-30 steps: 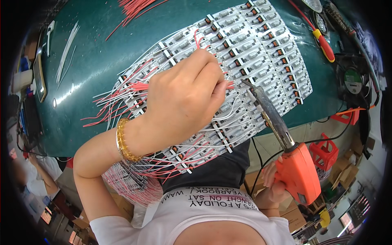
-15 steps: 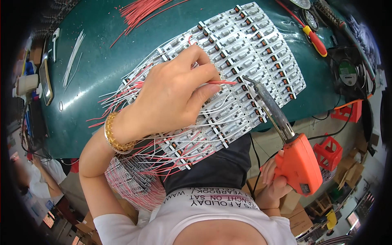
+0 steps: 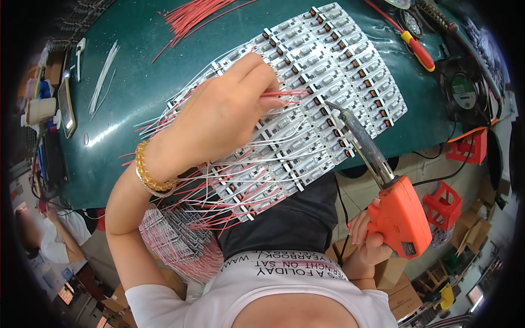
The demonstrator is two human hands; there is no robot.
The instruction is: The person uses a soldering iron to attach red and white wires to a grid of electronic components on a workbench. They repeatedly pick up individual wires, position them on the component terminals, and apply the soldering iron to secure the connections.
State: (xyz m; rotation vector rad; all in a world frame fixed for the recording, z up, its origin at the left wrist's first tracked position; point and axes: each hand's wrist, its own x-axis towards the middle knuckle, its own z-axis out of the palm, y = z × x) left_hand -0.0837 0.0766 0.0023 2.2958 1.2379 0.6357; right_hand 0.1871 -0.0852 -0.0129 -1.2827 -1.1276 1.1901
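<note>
A panel of small white circuit boards (image 3: 367, 65), laid out in rows of silvery and black parts, lies on the table's near edge. Over its left part my left hand (image 3: 221, 112) is closed in a pinch on red wires (image 3: 292, 94), whose ends point right across the boards. My right hand (image 3: 372, 243) grips an orange soldering gun (image 3: 404, 218) from below. The gun's thin tip (image 3: 332, 105) is over the panel, a little right of the wire ends; whether it touches a board I cannot tell. Soldered-looking white wires (image 3: 284, 157) and red ones trail leftward from the panel.
On the green table (image 3: 131, 98) lie a bundle of red wires (image 3: 194, 19), white wires (image 3: 103, 76), a phone (image 3: 66, 109) and a red-yellow screwdriver (image 3: 418, 52). A small fan (image 3: 465, 90) stands at right. More wired boards (image 3: 172, 235) hang by my lap. Red stools (image 3: 443, 205) stand on the floor.
My left hand has shifted slightly up and left, drawing the red wire ends back from the soldering tip. The soldering gun has hardly moved.
</note>
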